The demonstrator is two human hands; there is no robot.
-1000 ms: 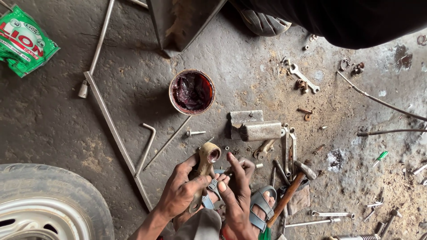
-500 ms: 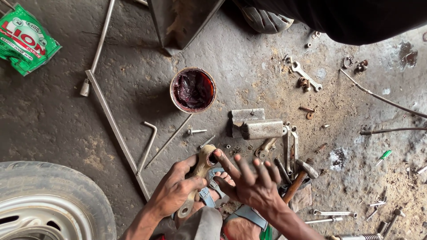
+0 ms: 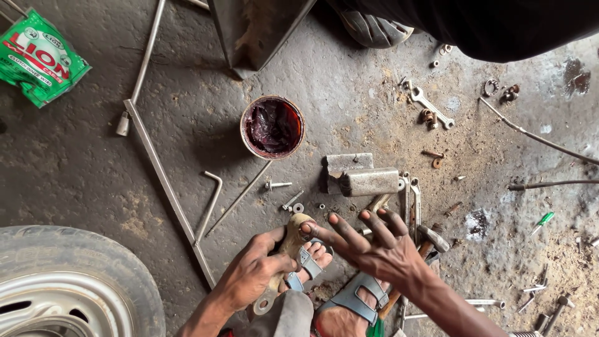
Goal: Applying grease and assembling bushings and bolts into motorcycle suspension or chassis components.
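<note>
My left hand (image 3: 253, 269) grips a tan, greasy metal bracket with holes (image 3: 292, 237), held upright over my sandalled feet. My right hand (image 3: 373, 243) is open just to the right of it, fingers spread and dark with grease, fingertips beside the bracket's top end. A round tin of dark red grease (image 3: 273, 126) sits on the concrete floor above the hands. Small bolts and washers (image 3: 288, 198) lie between the tin and the hands.
A grey metal block part (image 3: 365, 178) and wrenches (image 3: 412, 200) lie right of centre. A hammer handle (image 3: 430, 240) pokes out under my right hand. A tyre (image 3: 68, 281) fills the lower left. Long rods (image 3: 159, 175), a green packet (image 3: 38, 57) and another person's dark clothing (image 3: 499, 25) are around.
My right hand has let go near the bracket, opened and swung out to the right with fingers spread. The left hand keeps holding the bracket.
</note>
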